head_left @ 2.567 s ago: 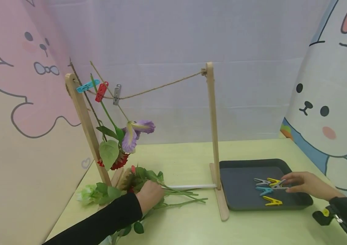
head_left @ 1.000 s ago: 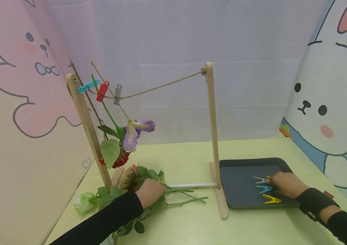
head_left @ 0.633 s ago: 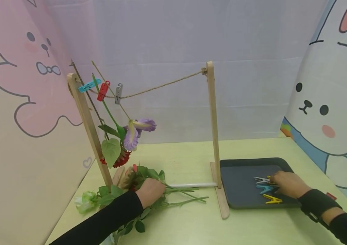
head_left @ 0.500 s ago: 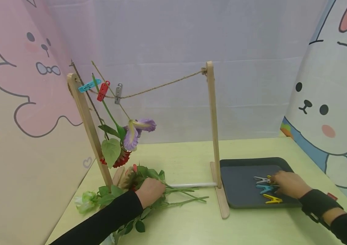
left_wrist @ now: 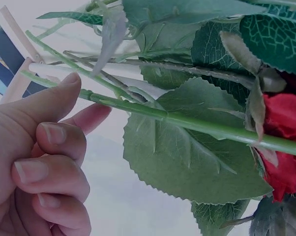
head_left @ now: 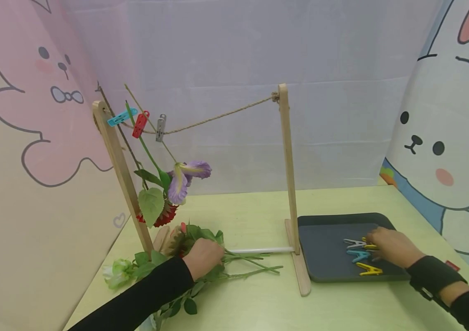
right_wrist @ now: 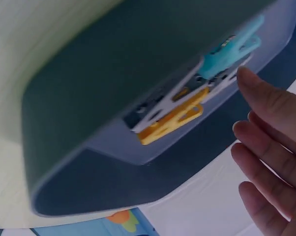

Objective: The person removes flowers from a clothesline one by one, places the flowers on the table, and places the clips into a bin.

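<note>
My left hand [head_left: 204, 258] pinches a green stem [left_wrist: 133, 107] between thumb and index finger; the left wrist view shows a serrated leaf [left_wrist: 187, 142] and a red flower [left_wrist: 285, 137] beyond it. Over the right part of the dark tray [head_left: 325, 271] hovers my right hand [head_left: 397, 248], beside the clips. Its thumb and fingers stand apart in the right wrist view, the thumb tip close to a grey clip [right_wrist: 225, 84]. A yellow clip [right_wrist: 172, 120] and a blue clip [right_wrist: 231, 51] lie near it, and another yellow clip [head_left: 370, 269] sits lower in the tray.
A rope [head_left: 218, 119] spans two wooden posts [head_left: 288, 170]. Blue [head_left: 122, 117], red [head_left: 140, 124] and grey [head_left: 160, 128] clips hold stems on it, with a purple flower [head_left: 180, 184] hanging down. A pale green flower [head_left: 117, 273] lies at left.
My right hand has moved left from the tray's right side to the clips, then lifted slightly, showing more of a yellow clip. My left hand has stayed at the stems.
</note>
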`<state>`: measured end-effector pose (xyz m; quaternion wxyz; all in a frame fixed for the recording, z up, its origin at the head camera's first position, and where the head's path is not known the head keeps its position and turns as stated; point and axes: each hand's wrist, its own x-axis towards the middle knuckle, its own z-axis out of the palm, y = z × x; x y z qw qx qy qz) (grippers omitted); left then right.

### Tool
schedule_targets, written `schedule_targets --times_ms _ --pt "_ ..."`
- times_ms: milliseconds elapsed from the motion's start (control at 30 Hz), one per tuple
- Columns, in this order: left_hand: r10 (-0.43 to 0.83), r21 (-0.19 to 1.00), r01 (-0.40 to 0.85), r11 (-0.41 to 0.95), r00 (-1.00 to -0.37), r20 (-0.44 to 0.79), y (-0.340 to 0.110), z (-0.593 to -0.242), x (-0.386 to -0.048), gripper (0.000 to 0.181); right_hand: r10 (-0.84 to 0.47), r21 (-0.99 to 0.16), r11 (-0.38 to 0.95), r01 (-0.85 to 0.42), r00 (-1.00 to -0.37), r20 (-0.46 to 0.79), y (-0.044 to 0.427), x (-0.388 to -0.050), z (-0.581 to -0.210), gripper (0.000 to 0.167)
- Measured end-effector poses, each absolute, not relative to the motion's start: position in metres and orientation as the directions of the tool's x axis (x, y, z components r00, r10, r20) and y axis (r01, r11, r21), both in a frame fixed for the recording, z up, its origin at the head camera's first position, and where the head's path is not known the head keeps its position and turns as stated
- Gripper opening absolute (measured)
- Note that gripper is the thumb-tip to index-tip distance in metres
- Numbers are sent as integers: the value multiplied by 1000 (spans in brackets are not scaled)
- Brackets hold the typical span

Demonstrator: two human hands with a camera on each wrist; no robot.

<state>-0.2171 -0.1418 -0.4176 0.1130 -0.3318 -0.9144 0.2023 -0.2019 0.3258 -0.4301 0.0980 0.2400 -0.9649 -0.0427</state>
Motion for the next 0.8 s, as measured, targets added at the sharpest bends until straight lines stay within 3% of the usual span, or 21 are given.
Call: schedule_targets --times_ms 200,367,433,500,667,800 --pt "647 -431 557 710 -758 86 -144 -410 -217 31 -512 167 859 -484 -819 257 312 -202 -417 25" --pt "681 -449 560 697 -712 169 -148 -398 -215 36 -471 104 880 -464 -822 321 300 -203 -394 25" --pt "687 -440 560 702 -695 211 -150 -392 -214 38 -463 85 879 -470 -795 392 294 -206 -380 27" --pt "678 -408 562 719 -697 234 -152 -384 -214 39 -451 64 872 -486 -743 494 284 -211 -362 29" --pt "650 -268 593 759 -705 284 -153 -351 -203 28 -374 33 838 -545 -531 761 258 -219 -303 34" --pt "620 -176 603 778 -693 367 -163 -319 -191 18 -323 42 796 -603 -366 873 233 -220 -257 37"
